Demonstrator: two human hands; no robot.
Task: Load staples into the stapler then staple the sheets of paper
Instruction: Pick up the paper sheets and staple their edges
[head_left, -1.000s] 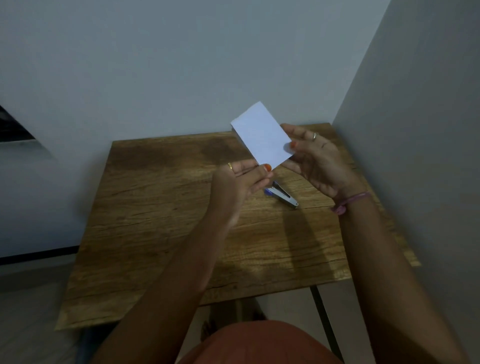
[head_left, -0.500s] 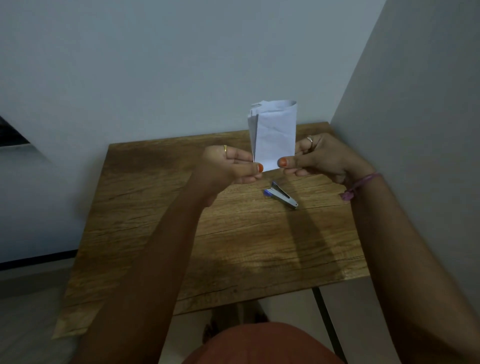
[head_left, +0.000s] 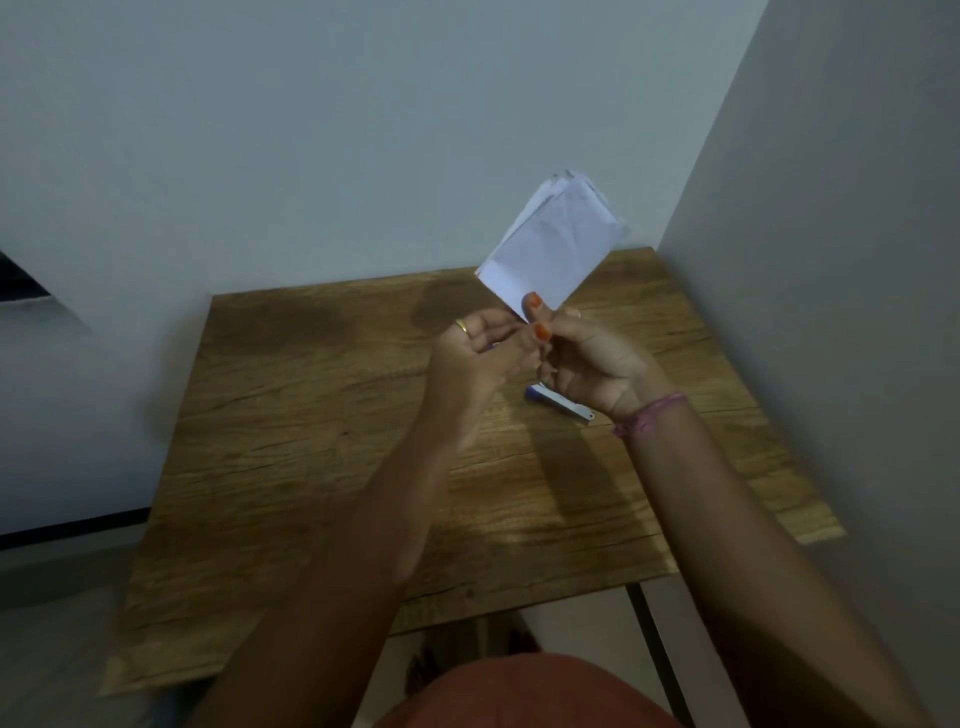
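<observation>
Pinching the folded white paper sheets (head_left: 553, 249) at upper centre-right, both hands — left hand (head_left: 480, 358), right hand (head_left: 592, 358) — grip their lower corner; small silver-and-blue stapler (head_left: 561, 402) lies untouched on the wooden table (head_left: 311, 441) below — stapling evidently remains.

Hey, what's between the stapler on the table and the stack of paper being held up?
In the head view, both hands: the left hand and right hand sit between the stapler below and the paper above, pinching its lower corner.

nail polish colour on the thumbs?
Orange, on both thumbs; head view, the only one.
</observation>
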